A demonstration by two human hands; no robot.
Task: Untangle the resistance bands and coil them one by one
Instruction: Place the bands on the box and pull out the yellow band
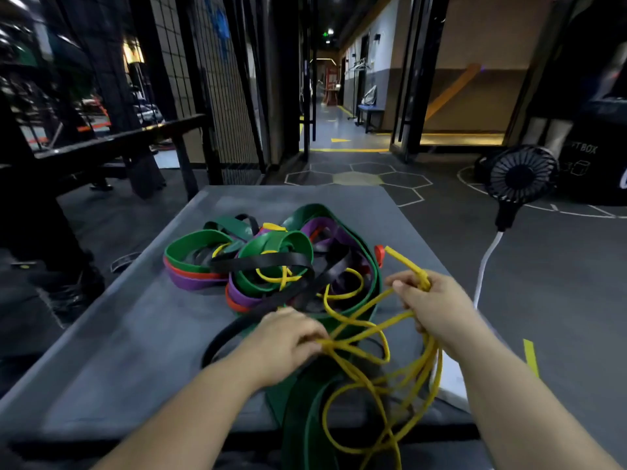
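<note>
We see the left hand (288, 337) pinching a crossing of the thin yellow rubber resistance band (369, 337), while the right hand (431, 310) grips a gathered bunch of the same band, raised a little above the grey padded surface (129, 351). Loose yellow loops hang toward us. Beyond lies the tangled heap of green, purple, red and black flat bands (271, 262); how they interlock is hard to tell. A black fan (520, 176) stands to the right.

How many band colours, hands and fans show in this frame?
Band colours: 5 (yellow, green, purple, red, black)
Hands: 2 (left hand, right hand, both gripping yellow)
Fan: 1
Total: 8
</note>
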